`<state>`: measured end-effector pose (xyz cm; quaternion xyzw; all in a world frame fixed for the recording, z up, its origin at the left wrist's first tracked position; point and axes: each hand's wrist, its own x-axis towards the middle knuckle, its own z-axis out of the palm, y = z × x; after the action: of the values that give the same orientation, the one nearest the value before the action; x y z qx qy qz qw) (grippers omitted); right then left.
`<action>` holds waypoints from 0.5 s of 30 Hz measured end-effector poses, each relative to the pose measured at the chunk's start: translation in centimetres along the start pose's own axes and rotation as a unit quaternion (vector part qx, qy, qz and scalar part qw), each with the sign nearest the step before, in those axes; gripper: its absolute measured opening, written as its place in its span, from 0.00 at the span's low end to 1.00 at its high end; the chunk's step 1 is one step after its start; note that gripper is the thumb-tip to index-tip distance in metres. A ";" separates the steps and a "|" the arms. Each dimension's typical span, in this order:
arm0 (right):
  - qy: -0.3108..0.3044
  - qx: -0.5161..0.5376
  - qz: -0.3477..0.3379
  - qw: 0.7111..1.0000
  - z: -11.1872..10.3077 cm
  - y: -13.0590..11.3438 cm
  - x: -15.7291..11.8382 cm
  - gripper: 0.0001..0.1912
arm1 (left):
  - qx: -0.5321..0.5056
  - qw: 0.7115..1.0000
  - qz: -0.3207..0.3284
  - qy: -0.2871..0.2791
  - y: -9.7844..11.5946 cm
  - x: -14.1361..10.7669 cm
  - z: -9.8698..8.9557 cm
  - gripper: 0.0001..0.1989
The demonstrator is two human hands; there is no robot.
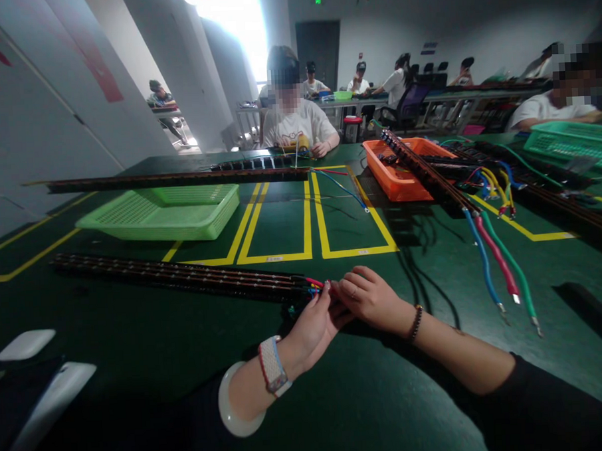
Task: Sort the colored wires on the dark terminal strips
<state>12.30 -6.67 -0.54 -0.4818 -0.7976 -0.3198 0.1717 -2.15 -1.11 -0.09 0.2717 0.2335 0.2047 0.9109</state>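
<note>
A long black strip with copper-coloured rails [183, 276] lies across the table in front of me. Red, yellow and blue wires [313, 285] come out of its right end. My left hand [313, 328] pinches the wires close to that end, palm partly up. Beside it, touching, my right hand [371, 299] has its fingers curled round the red wire. The wires' far ends are hidden between my fingers.
Behind the strip sits a green basket [181, 214], with another long strip [179, 180] above it. An orange basket [404, 188] and strips with thick cables [497, 263] are at the right. White cases [27, 344] lie at the left. A person [299, 119] sits opposite.
</note>
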 end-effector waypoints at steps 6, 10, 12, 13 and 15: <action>-0.036 0.021 -0.007 0.999 -0.3 -0.1 0.4 0.12 | -0.009 0.999 0.000 0.030 0.3 -0.2 0.4 0.06; -0.084 0.069 0.027 0.994 -1.3 0.8 1.1 0.14 | -0.010 0.999 -0.003 0.032 0.6 -0.5 0.7 0.07; -0.121 0.090 0.071 0.986 -2.1 1.4 1.4 0.17 | -0.006 1.000 -0.001 0.013 0.7 -0.6 0.8 0.10; -0.146 0.097 0.090 0.980 -2.4 1.6 1.6 0.19 | -0.002 1.000 0.001 0.003 0.7 -0.6 0.8 0.11; -0.199 0.108 0.110 0.968 -2.9 1.9 1.8 0.21 | 0.008 1.000 0.003 -0.006 0.6 -0.5 0.8 0.11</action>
<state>13.01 -6.80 3.32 -0.5988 -0.7877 -0.1092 0.0947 -2.29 -1.18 1.03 0.2808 0.2290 0.2043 0.9094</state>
